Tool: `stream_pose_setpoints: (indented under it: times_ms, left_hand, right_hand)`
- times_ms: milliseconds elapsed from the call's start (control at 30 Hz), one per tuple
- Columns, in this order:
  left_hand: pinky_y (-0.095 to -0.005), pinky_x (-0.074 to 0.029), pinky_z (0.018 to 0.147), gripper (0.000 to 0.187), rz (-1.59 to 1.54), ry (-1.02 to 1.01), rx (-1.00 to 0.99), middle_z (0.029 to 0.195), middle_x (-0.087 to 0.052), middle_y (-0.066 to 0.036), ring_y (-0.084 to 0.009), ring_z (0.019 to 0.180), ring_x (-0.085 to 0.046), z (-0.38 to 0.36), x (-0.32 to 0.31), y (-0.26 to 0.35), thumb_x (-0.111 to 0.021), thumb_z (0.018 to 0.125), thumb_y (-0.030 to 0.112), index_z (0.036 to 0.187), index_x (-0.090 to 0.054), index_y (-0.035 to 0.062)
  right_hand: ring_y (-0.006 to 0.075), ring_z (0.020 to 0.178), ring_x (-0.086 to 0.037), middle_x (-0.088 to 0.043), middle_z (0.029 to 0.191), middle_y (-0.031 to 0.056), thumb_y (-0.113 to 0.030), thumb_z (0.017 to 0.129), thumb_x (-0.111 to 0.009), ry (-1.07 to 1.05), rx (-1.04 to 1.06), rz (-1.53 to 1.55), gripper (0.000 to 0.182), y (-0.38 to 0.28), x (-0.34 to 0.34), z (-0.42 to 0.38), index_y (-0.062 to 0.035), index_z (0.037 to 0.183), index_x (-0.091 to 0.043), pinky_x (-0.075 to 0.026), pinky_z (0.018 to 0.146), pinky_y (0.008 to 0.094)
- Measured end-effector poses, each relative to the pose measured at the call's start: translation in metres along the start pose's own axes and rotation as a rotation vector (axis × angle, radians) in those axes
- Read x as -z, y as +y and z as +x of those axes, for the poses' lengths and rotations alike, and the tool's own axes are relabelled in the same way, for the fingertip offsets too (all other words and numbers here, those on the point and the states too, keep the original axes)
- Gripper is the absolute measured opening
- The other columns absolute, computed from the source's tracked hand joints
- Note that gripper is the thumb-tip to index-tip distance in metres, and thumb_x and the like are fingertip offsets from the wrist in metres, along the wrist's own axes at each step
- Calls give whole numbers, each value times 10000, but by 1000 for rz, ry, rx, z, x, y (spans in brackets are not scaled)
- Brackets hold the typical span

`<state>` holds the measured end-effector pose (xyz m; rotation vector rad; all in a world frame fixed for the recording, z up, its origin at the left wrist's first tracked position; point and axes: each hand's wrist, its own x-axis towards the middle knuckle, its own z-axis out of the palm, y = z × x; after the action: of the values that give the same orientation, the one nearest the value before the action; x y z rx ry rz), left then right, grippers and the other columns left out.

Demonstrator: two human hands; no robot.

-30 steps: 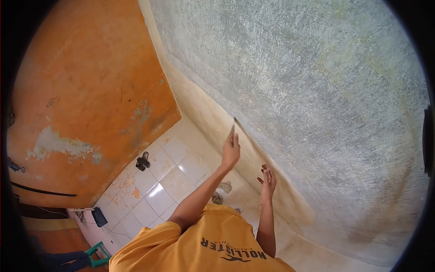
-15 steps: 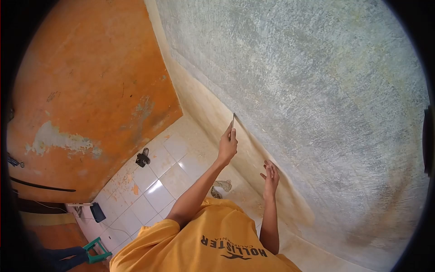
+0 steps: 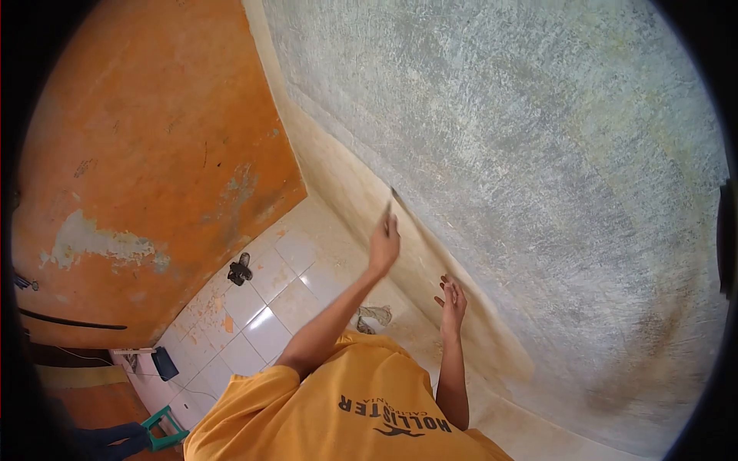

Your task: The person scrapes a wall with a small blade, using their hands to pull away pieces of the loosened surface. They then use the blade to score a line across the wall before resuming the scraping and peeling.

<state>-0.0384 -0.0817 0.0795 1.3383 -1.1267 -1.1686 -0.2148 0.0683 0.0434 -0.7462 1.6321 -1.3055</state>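
Note:
In my left hand [image 3: 384,246] I grip a thin, dark-tipped scraper [image 3: 393,190], its end at the line where the rough grey wall [image 3: 507,169] meets the smooth beige band [image 3: 361,173] below. Motion blurs the part of the tool near my fingers. My right hand [image 3: 453,302] holds nothing; its fingers are apart and slightly bent, close in front of the beige band and lower along the same line. Dark smudges mark those fingertips.
An orange wall [image 3: 169,115] with a peeled patch [image 3: 96,240] rises at left. Orange flakes [image 3: 228,323] lie on the white tiled floor [image 3: 269,326], near a dark pair of sandals [image 3: 241,270]. A blue dustpan-like object [image 3: 164,364] and a green stool [image 3: 164,430] stand lower left, beside someone's dark-clothed legs [image 3: 115,442].
My right hand has shifted slightly left, and its fingertips have drawn back from the grey wall's edge. My left hand has moved a little with the scraper. The view has shifted slightly.

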Motion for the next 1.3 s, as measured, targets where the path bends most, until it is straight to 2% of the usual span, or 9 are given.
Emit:
stream_pose_setpoints:
  times_ms: [400, 533, 667, 700, 767, 800, 833, 1033, 1300]
  left_hand:
    - [-250, -336, 446, 510, -11, -231, 170, 621, -381, 56, -53, 494, -357, -17, 44, 15, -477, 1093, 398, 1525, -491, 127]
    - [-235, -305, 421, 435, 135, -446, 163, 625, -466, 28, -58, 478, -371, -70, 40, 5, -445, 1100, 423, 1301, -565, 57]
    - [-235, -299, 414, 361, 39, -639, 168, 629, -507, 6, -70, 462, -385, -123, 4, -14, -397, 1114, 419, 1156, -516, 81]
    - [-236, -297, 412, 353, 25, -699, 233, 635, -522, -2, -72, 461, -387, -134, -6, -8, -385, 1117, 419, 1157, -495, 86]
    - [-257, -351, 442, 349, 20, -807, 309, 688, -620, -67, -113, 521, -514, -154, -24, -2, -358, 1126, 408, 1169, -432, 70]
    - [-252, -332, 432, 343, 21, -818, 274, 700, -630, -71, -102, 504, -477, -164, -34, -4, -353, 1126, 411, 1191, -427, 83]
    - [-248, -313, 423, 338, 22, -826, 239, 712, -639, -74, -92, 487, -440, -177, -45, -6, -348, 1126, 414, 1212, -422, 96]
    - [-248, -338, 440, 342, 154, -1108, 197, 763, -660, -72, -87, 474, -419, -222, -85, 7, -329, 1132, 387, 1312, -407, 107]
    - [-245, -379, 476, 372, 284, -1410, 79, 803, -696, -83, -81, 491, -441, -261, -122, -17, -340, 1133, 359, 1395, -409, 106]
  right_hand:
    - [222, 1242, -611, -651, 1350, 92, -372, 1067, -540, -56, 27, 24, 455, -2, -8, -11, -56, 1391, -586, -537, 925, 359]
    - [202, 1213, -618, -664, 1318, 80, -369, 1069, -538, -83, -7, 111, 446, -8, -3, -38, -49, 1376, -590, -539, 908, 346]
    - [196, 1220, -616, -668, 1305, 93, -377, 1070, -536, -82, -31, 168, 458, -8, 10, -69, -34, 1369, -586, -541, 905, 326]
    - [153, 1020, -652, -705, 1134, 87, -394, 1067, -547, -29, 21, 182, 452, 8, 11, -70, -12, 1294, -629, -529, 816, 300]
    - [125, 950, -620, -687, 1015, 47, -374, 1070, -551, -55, -22, 130, 414, 3, 31, -81, -14, 1237, -668, -509, 830, 295]
    - [110, 914, -604, -679, 956, 27, -364, 1072, -554, -76, -44, 103, 398, -3, 40, -87, -15, 1209, -687, -499, 836, 292]
    - [78, 692, -470, -608, 794, 9, -404, 1057, -575, 15, 28, 198, 447, -14, 45, -97, 26, 1105, -690, -434, 656, 291]
    - [98, 769, -590, -657, 875, 26, -392, 1063, -564, 415, 105, 256, 447, 16, 99, -139, 29, 1176, -659, -485, 715, 285]
    - [187, 933, -719, -660, 912, 36, -416, 1086, -487, 809, 9, 819, 451, 58, 173, -197, -55, 1344, -568, -553, 808, 321]
